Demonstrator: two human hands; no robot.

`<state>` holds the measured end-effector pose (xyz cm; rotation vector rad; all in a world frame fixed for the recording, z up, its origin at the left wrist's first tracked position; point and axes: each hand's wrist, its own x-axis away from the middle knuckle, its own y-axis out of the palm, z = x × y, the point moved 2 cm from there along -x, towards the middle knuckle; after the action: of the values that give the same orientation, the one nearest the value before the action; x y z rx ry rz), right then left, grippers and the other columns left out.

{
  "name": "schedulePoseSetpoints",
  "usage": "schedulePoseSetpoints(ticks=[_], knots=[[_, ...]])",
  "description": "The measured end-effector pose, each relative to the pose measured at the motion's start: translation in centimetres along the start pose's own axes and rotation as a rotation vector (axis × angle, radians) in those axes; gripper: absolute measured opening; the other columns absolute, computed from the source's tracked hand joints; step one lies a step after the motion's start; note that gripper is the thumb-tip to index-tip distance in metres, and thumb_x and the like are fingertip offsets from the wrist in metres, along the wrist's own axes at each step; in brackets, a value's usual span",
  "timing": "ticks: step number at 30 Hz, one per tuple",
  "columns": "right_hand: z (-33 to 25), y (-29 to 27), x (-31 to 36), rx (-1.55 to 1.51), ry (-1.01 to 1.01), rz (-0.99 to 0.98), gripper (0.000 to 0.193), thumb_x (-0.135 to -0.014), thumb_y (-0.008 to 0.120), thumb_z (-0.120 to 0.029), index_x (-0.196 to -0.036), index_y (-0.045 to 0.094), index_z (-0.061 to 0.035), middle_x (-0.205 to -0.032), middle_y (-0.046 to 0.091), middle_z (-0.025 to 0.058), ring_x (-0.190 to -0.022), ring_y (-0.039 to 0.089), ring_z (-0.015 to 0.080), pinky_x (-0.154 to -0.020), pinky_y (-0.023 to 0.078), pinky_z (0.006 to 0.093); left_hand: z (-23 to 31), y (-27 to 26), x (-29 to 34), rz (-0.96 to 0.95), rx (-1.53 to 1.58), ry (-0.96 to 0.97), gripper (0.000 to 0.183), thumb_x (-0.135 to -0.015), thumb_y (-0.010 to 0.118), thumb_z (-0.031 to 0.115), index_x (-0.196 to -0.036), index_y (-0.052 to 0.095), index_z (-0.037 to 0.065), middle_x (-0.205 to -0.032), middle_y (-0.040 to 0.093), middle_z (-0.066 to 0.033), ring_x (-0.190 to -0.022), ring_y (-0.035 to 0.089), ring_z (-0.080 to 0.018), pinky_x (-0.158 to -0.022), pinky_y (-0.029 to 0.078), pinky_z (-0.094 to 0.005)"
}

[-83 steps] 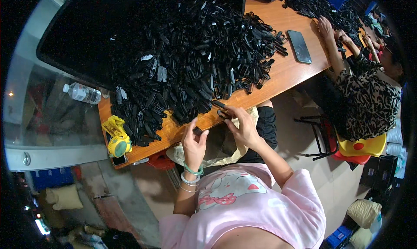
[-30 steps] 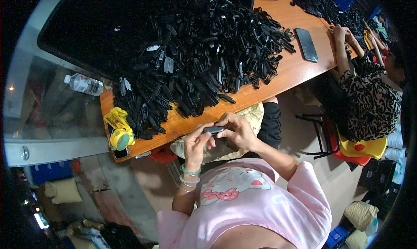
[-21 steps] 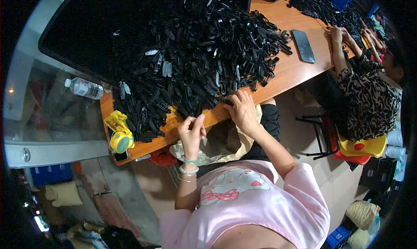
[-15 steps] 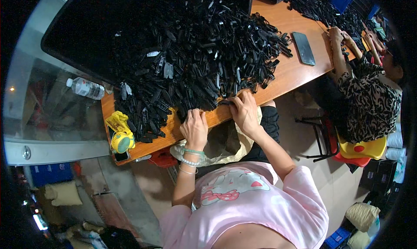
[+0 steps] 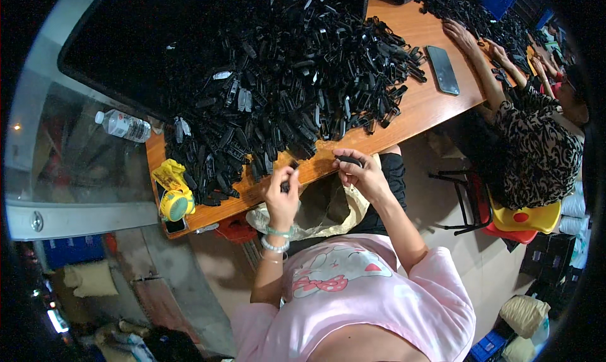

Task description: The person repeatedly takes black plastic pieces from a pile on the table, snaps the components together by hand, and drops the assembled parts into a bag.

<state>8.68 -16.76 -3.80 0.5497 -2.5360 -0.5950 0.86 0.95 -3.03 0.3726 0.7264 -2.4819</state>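
A large heap of small black plastic parts [image 5: 265, 90] covers much of the wooden table [image 5: 404, 119]. At the table's front edge, my left hand [image 5: 283, 201] is closed on a small black plastic part [image 5: 293, 164], and another dark bit [image 5: 285, 186] shows at its palm. To its right, my right hand [image 5: 367, 179] grips a longer, narrow black plastic part [image 5: 349, 161] between thumb and fingers. Both hands are a little apart, just off the near side of the heap. Below them an open cream-coloured bag [image 5: 353, 220] lies at my lap.
A phone [image 5: 442, 70] lies right of the heap. At the table's left corner sits a yellow-and-green round object [image 5: 177, 204]; a plastic bottle [image 5: 123, 126] is beyond it. On the right, a co-worker [image 5: 536, 147] sits with hands at another black pile.
Both my hands have drawn back from the heap's edge toward me, each with a black part in its fingers. The co-worker's nearer hand has reached farther left.
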Motion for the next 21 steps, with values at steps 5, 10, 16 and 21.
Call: schedulePoseSetpoints(ticks=[5, 10, 16, 21], knots=[[1.1, 3.1, 1.9, 0.359, -0.066, -0.138, 0.027, -0.090, 0.051, -0.009, -0.116, 0.057, -0.0014, -0.087, 0.061, 0.0064, -0.066, 0.051, 0.0072, -0.057, 0.043, 0.0217, 1.8, 0.9, 4.1, -0.237, 0.477, -0.292, 0.014, -0.087, 0.054, 0.001, -0.100, 0.047, 0.001, -0.063, 0.057, -0.0073, -0.046, 0.055, -0.0120, -0.039, 0.041, -0.0207], [1.4, 4.2, 2.8, 0.645, -0.473, -0.185, 0.031, -0.088, 0.049, -0.005, -0.117, 0.056, -0.0010, -0.088, 0.059, 0.0017, -0.067, 0.049, 0.0033, -0.058, 0.041, 0.0177, 1.9, 0.0, 3.9, -0.210, 0.812, -0.578, 0.015, -0.093, 0.048, 0.017, -0.099, 0.048, 0.004, -0.062, 0.056, -0.0082, -0.043, 0.052, -0.0121, -0.037, 0.034, -0.0201], [0.4, 4.4, 3.9, 0.336, 0.006, -0.283, 0.037, -0.091, 0.051, -0.008, -0.127, 0.048, 0.0012, -0.092, 0.059, 0.0063, -0.075, 0.051, 0.0089, -0.070, 0.045, 0.0240, 2.9, -1.2, 3.5, -0.132, 0.902, -0.721, 0.020, -0.084, 0.062, 0.010, -0.100, 0.051, 0.002, -0.073, 0.059, -0.0038, -0.050, 0.053, -0.0075, -0.040, 0.035, -0.0175], [-0.2, 4.3, 4.3, 0.422, -0.260, -0.313, 0.038, -0.089, 0.053, -0.006, -0.126, 0.049, 0.0016, -0.100, 0.061, 0.0093, -0.083, 0.055, 0.0120, -0.077, 0.046, 0.0269, 3.5, -2.3, 3.5, -0.206, 0.609, -0.481, 0.040, -0.079, 0.067, 0.005, -0.115, 0.050, 0.000, -0.089, 0.061, -0.0067, -0.062, 0.054, -0.0072, -0.049, 0.041, -0.0186]])
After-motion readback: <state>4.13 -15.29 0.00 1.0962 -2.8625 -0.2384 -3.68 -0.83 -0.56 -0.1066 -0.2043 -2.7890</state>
